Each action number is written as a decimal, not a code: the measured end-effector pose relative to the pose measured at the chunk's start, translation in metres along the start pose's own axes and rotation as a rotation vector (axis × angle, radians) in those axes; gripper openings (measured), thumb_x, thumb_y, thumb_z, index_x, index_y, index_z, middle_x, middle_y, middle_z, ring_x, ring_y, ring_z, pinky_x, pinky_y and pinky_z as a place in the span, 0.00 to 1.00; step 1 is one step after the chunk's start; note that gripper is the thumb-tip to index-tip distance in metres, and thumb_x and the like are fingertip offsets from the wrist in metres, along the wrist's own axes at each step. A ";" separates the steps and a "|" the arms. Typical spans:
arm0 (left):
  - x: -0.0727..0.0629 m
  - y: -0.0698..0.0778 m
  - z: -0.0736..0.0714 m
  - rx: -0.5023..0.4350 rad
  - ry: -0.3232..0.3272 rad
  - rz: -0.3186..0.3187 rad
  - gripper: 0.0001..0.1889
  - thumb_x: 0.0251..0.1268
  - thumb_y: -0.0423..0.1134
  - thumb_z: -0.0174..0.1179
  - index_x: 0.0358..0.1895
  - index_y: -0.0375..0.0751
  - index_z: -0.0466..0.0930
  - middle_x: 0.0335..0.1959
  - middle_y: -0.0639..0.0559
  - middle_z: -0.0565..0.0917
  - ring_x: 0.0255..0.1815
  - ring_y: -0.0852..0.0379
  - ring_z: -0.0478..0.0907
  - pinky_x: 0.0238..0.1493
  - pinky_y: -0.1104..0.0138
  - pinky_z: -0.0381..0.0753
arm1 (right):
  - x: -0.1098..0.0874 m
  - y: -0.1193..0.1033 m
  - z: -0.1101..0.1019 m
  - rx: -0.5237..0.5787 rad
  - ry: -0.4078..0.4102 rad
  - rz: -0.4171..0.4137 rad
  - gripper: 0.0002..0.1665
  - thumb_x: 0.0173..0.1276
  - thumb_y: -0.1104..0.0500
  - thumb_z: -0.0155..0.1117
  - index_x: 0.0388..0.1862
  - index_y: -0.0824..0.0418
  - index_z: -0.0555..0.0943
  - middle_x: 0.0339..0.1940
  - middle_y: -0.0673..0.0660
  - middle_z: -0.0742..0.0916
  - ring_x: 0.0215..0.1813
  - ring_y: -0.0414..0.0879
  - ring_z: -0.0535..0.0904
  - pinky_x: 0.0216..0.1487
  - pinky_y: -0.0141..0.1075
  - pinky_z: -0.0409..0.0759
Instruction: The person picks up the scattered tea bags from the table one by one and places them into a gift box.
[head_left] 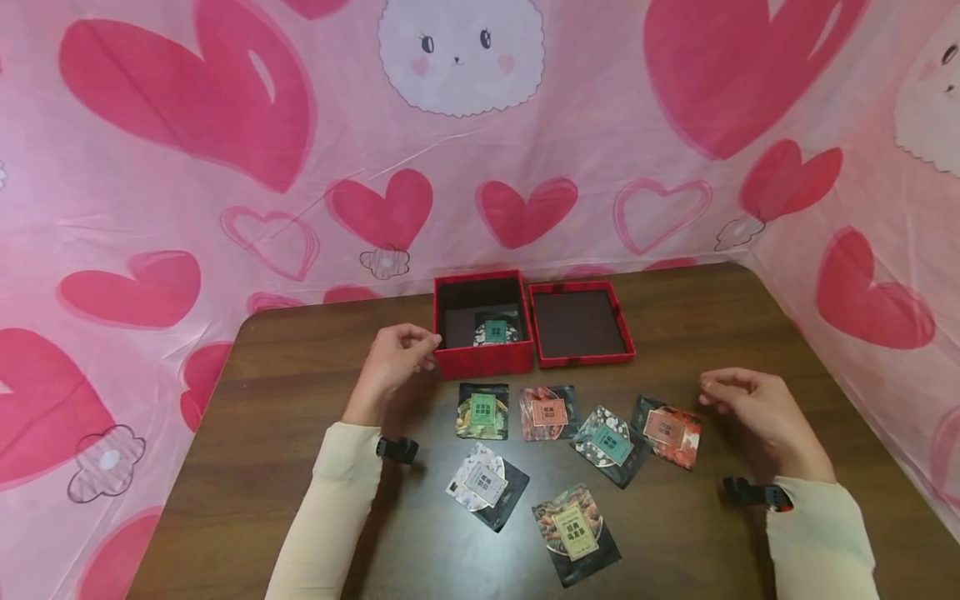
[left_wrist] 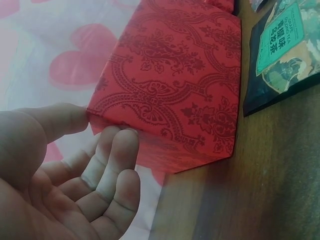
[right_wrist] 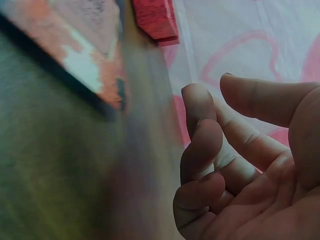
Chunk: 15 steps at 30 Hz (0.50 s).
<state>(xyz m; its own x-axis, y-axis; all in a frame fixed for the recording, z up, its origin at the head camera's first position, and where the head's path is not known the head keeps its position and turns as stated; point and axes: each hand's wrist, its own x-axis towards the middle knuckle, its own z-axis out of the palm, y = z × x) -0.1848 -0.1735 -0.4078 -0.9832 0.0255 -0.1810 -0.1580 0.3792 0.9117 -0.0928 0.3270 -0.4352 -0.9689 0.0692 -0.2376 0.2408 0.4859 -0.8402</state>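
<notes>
Left hand (head_left: 393,364), half-curled, pinches the nearest corner of the open, red, square-sided box (head_left: 486,362) just to its right; my left-wrist view reveals the scrolling pattern, while only the head view shows me inside. Right hand (head_left: 761,412), loosely curled and empty, has a flat, red-and-black sachet (head_left: 670,431) just to its left.

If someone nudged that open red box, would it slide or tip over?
The red box would probably slide rather than tip, since it sits flat on a broad base. It is likely light for its size, as just one packet shows inside. Its straight edges suggest fairly stiff walls.
</notes>
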 end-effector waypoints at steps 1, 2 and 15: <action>0.000 0.000 0.000 0.000 0.000 0.003 0.13 0.68 0.42 0.67 0.44 0.34 0.84 0.31 0.41 0.85 0.38 0.32 0.83 0.47 0.44 0.82 | -0.001 0.001 0.001 -0.012 -0.006 -0.001 0.27 0.77 0.54 0.60 0.62 0.74 0.76 0.39 0.53 0.89 0.39 0.43 0.82 0.39 0.31 0.80; 0.000 0.000 0.000 0.002 0.000 0.007 0.13 0.68 0.42 0.67 0.45 0.34 0.84 0.31 0.41 0.85 0.37 0.32 0.83 0.46 0.45 0.82 | -0.001 0.003 0.003 -0.016 -0.008 -0.009 0.25 0.77 0.55 0.60 0.61 0.75 0.77 0.39 0.54 0.89 0.39 0.44 0.82 0.39 0.31 0.80; 0.000 0.001 0.000 0.005 0.008 -0.005 0.12 0.68 0.42 0.67 0.45 0.34 0.84 0.32 0.40 0.85 0.37 0.34 0.84 0.47 0.44 0.82 | -0.014 0.008 0.015 -0.202 -0.063 0.055 0.27 0.70 0.45 0.67 0.54 0.66 0.84 0.46 0.60 0.86 0.47 0.56 0.73 0.43 0.43 0.69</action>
<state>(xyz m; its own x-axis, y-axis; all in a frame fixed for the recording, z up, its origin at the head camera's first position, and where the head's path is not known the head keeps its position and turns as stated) -0.1846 -0.1735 -0.4067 -0.9831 0.0164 -0.1823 -0.1622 0.3836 0.9091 -0.0769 0.3167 -0.4459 -0.9477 0.0488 -0.3155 0.2704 0.6479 -0.7121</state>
